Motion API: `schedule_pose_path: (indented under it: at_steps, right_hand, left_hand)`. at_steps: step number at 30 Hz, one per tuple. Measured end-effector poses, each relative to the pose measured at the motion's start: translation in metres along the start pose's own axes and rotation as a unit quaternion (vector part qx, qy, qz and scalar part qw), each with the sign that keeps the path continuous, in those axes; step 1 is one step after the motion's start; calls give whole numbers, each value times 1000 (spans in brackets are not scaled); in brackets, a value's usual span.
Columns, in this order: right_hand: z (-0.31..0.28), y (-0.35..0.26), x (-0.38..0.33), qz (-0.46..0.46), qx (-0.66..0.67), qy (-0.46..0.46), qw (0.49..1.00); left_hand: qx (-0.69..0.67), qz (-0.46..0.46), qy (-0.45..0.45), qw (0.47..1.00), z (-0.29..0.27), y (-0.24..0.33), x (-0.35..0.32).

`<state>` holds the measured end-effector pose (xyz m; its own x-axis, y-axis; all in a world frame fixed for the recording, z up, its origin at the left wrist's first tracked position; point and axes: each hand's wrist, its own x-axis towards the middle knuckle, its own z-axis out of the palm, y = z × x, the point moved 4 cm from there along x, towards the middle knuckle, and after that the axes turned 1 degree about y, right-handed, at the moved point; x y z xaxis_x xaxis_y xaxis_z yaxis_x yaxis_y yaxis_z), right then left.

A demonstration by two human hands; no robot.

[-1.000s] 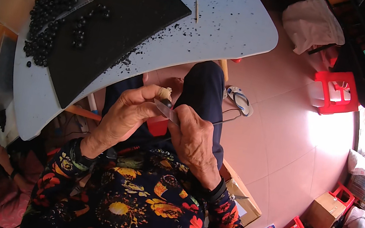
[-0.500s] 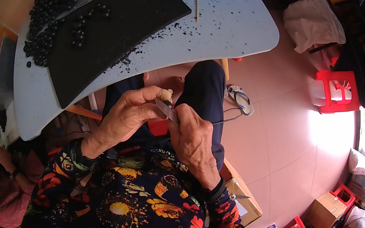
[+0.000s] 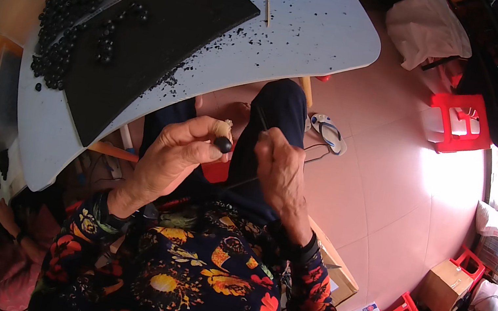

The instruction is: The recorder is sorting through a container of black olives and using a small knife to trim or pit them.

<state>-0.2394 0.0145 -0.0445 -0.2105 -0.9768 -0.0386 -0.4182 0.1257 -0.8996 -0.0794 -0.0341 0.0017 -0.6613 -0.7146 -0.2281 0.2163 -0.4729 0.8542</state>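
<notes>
The left hand [image 3: 173,152] pinches a small black bead [image 3: 222,144] between thumb and forefinger tips, fingers closed on it, raised over the lap, seemingly so its hole faces the other hand; the right hand [image 3: 280,168] sits just beside, fingers closed on a thin dark needle or thread [image 3: 261,121], its tip near the bead, contact unclear; loose black beads [image 3: 62,23] lie well apart on the white desk [image 3: 324,29], beside a dark mat [image 3: 158,26], within reach.

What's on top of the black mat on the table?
Small black beads lie in a bunch on the black mat, with black crumbs along its near edge. The white table lies beneath the mat; whatever sits under the mat is covered.
</notes>
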Motion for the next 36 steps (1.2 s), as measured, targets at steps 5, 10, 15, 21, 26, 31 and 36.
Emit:
schedule_pose_path:
  at_steps: [5,10,15,21,26,31,36]
  right_hand:
    - [4,-37,-17,-111,-3,-17,994]
    - [13,-40,-18,-135,-15,-13,991]
    - [13,-41,-16,-132,-27,-16,991]
    - [14,-40,-17,-130,-29,-17,991]
    - [16,-39,-16,-127,-36,-12,991]
    - [30,17,-10,32,-154,-47,987]
    - [14,21,-12,27,-68,8,997]
  left_hand:
    - [-23,-7,46,999,-8,-8,2]
    - [-8,-4,40,999,-9,-10,2]
    - [18,-14,33,999,-8,-8,2]
    - [22,-8,48,999,-6,-10,2]
    - [45,-3,53,998,-10,-12,2]
    - [132,-33,64,989,4,2,-3]
    - [48,-12,27,998,7,3,0]
